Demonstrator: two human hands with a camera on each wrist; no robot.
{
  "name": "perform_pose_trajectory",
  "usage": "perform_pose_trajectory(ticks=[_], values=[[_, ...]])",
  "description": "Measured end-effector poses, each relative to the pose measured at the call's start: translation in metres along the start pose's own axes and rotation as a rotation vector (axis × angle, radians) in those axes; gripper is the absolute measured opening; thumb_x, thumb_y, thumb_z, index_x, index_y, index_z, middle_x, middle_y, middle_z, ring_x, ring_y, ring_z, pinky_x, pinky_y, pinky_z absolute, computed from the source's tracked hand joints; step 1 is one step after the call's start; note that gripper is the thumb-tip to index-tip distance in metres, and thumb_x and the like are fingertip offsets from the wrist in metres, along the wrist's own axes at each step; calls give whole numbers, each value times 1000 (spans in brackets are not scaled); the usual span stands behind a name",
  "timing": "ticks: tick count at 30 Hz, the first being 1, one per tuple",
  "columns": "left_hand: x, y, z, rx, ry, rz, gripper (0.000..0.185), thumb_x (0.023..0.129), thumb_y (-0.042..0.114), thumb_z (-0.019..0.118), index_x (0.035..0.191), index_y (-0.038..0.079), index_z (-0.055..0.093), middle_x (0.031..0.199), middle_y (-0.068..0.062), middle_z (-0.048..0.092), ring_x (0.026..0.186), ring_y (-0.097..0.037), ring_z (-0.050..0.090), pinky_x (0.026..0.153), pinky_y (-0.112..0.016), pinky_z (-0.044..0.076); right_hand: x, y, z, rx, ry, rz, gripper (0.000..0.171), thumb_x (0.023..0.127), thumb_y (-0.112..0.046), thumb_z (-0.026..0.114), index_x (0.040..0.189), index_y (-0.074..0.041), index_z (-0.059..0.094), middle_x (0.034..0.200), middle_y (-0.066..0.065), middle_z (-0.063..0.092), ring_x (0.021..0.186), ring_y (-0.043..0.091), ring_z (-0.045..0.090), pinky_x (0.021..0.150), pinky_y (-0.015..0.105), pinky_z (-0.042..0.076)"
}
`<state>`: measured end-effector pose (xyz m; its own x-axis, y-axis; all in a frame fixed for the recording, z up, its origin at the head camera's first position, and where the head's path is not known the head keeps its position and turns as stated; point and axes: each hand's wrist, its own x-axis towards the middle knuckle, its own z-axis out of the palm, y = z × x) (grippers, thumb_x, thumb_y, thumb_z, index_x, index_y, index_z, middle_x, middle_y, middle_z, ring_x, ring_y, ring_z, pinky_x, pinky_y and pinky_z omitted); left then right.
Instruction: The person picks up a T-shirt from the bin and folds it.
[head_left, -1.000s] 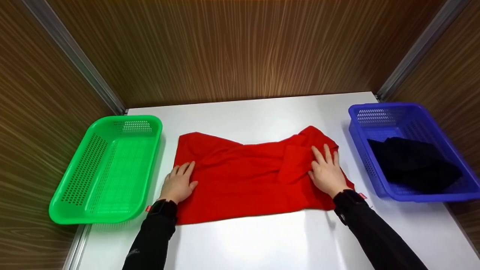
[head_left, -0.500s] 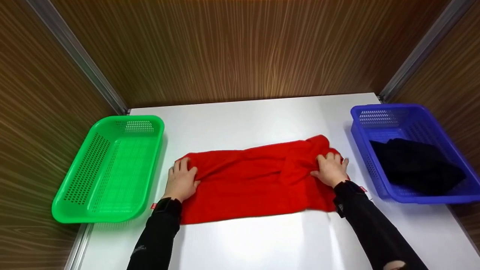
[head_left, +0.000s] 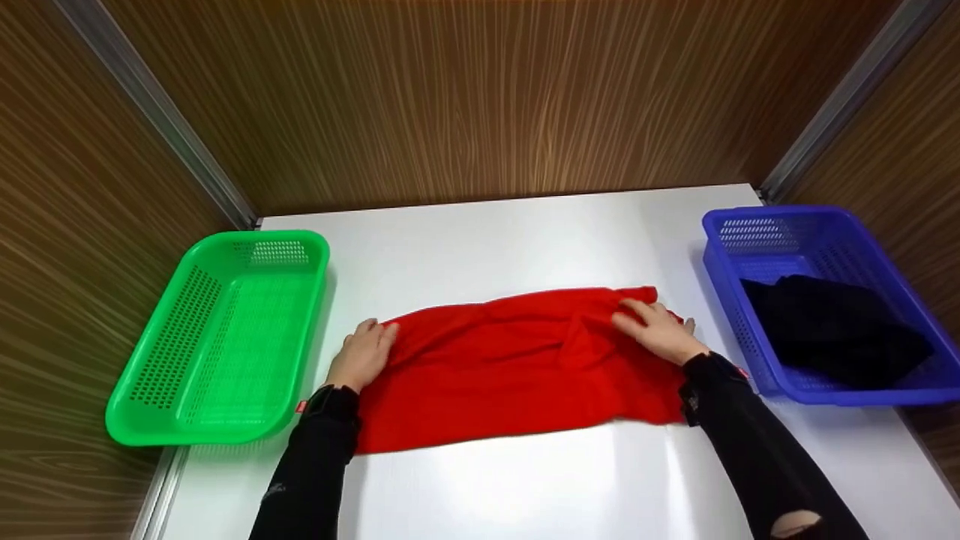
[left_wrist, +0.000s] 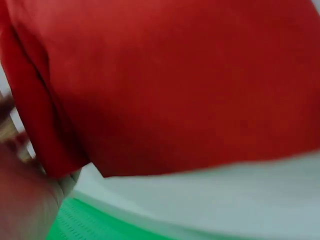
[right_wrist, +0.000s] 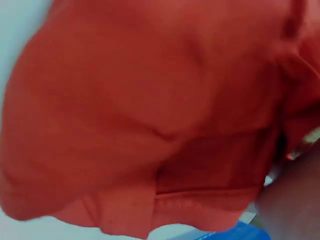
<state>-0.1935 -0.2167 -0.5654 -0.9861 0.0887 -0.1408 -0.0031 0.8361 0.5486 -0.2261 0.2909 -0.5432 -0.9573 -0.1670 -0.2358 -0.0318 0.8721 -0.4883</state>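
A wrinkled red garment (head_left: 480,367) lies folded in a wide strip on the white table, with a stitched hem showing in the right wrist view (right_wrist: 200,205). At its left end, my left hand (head_left: 364,356) touches the upper corner with loosely bent fingers. The left wrist view shows a cloth edge (left_wrist: 55,150) hiding part of that hand (left_wrist: 25,200). Over the upper right end is my right hand (head_left: 660,330), its thumb and fingers spread on or just above the fabric. Cloth hides most of its fingers in the right wrist view.
A green basket (head_left: 315,300) stands at the left of the white table (head_left: 480,487). At the right is a blue basket (head_left: 716,300) holding black cloth (head_left: 832,330). Brown wood-grain panels (head_left: 480,97) enclose the back and sides.
The garment's far edge has come down toward the person, making the strip narrower. Half a second ago the fingers were more curled at both upper corners; the right hand has since turned leftward.
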Motion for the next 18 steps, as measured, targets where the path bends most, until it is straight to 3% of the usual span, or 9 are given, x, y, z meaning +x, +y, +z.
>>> perform_pose_trajectory(ticks=[3, 5, 8, 11, 15, 18], values=[[0, -5, 1, 19, 67, 3, 34, 107, 11, 46, 136, -6, 49, 147, -30, 44, 118, -50, 58, 100, -56, 48, 6, -2, -3, -46, 76, 45, 56, 110, -34, 39, 159, -8, 32, 149, 32, 45, 137, 55, 41, 104, 87, -1], [-1, -7, 3, 62, 80, 0, 40, 103, 1, 50, 143, -6, 44, 147, -32, 41, 109, -51, 62, 91, -56, 53, 9, -4, 0, -135, 126, 60, 53, 109, -21, 41, 159, -8, 30, 137, 31, 57, 125, 55, 52, 104, 87, 2], [0, -6, 6, 112, 81, -23, 46, 101, 1, 55, 146, -1, 44, 137, -30, 45, 97, -51, 62, 82, -57, 55, 12, -5, 6, -249, 165, 65, 61, 102, -4, 46, 160, -6, 27, 121, 31, 65, 110, 54, 57, 105, 86, 2], [1, -3, 8, 131, 82, -38, 33, 100, 2, 57, 133, -1, 52, 121, -27, 51, 95, -49, 59, 80, -57, 53, 11, -4, 10, -293, 176, 91, 63, 98, 3, 44, 158, -2, 27, 112, 32, 66, 107, 55, 57, 104, 87, 2], [2, 0, 9, 165, 84, -39, 13, 98, 4, 61, 109, -2, 59, 108, -25, 58, 98, -48, 57, 83, -57, 52, 11, 2, 13, -302, 196, 146, 35, 98, 4, 41, 131, 6, 53, 97, 32, 68, 99, 56, 61, 104, 87, 3], [1, 1, 9, 202, 133, -29, 12, 98, 9, 65, 101, -1, 61, 104, -23, 58, 96, -46, 56, 81, -57, 52, 11, 5, 16, -307, 278, 125, 14, 97, 3, 45, 101, 6, 58, 91, 32, 66, 94, 56, 62, 105, 86, 8]])
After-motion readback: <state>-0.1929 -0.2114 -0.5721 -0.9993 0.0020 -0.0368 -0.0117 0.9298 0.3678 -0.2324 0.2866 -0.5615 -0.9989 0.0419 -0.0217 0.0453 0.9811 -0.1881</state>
